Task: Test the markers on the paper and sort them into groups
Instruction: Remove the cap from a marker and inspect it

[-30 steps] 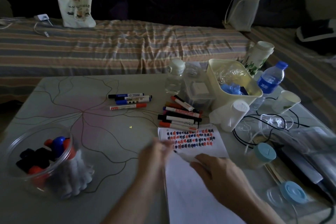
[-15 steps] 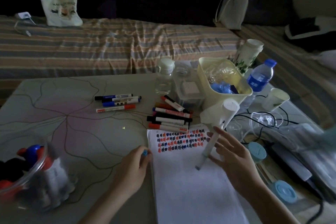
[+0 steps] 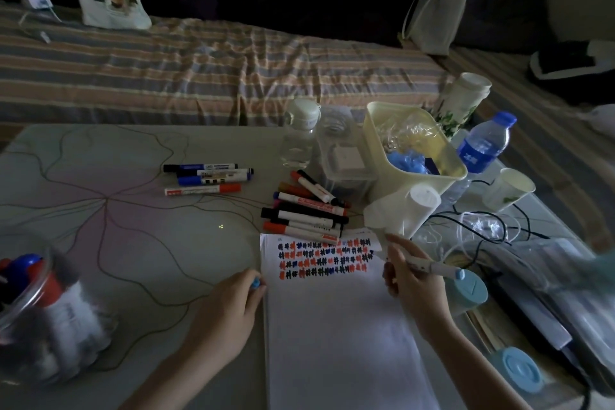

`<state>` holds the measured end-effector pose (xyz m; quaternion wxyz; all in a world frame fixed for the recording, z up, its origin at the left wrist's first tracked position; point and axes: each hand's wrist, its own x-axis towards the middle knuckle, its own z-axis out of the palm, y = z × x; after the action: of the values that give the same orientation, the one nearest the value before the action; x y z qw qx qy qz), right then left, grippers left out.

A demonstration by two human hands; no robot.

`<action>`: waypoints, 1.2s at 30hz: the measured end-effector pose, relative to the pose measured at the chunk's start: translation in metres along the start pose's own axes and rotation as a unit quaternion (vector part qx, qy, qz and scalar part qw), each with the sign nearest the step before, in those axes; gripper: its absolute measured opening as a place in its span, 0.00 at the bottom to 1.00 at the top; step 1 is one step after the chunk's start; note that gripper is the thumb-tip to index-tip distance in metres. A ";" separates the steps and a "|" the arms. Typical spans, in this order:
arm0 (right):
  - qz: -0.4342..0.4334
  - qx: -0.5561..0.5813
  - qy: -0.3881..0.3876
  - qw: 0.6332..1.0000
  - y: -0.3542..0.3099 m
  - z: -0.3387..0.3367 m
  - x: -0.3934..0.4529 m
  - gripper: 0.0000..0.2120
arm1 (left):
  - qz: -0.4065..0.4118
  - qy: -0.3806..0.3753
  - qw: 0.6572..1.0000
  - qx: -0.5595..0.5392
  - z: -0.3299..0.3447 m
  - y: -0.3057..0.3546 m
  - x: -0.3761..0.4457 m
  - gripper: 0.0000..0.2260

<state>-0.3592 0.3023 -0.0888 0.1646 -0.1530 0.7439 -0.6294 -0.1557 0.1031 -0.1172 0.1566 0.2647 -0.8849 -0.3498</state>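
White paper lies at the table's front, its top rows filled with red, blue and black marks. My right hand grips an uncapped white marker with a light-blue end, its tip near the marks at the paper's right edge. My left hand rests by the paper's left edge and pinches the small blue cap. A small group of markers lies mid-table. A larger pile of markers sits just above the paper. A clear jar of markers stands at the front left.
A cream bin, two bottles, a paper cup, cables and blue-lidded jars crowd the right side. A clear box stands behind the marker pile. A striped bed with bags runs behind the table.
The marker came apart from its cap: my left hand kept the cap by the paper's edge. My right hand swung the marker round into a writing grip and brought its tip to the marks.
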 end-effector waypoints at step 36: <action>-0.129 -0.207 0.045 0.969 0.050 -0.012 0.010 0.05 | 0.055 -0.043 0.995 0.066 0.003 -0.005 -0.002 0.11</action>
<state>-0.3745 0.3166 -0.1371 0.0136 -0.2498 0.8386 -0.4838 -0.1537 0.1024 -0.1230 0.1194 0.2105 -0.9252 -0.2923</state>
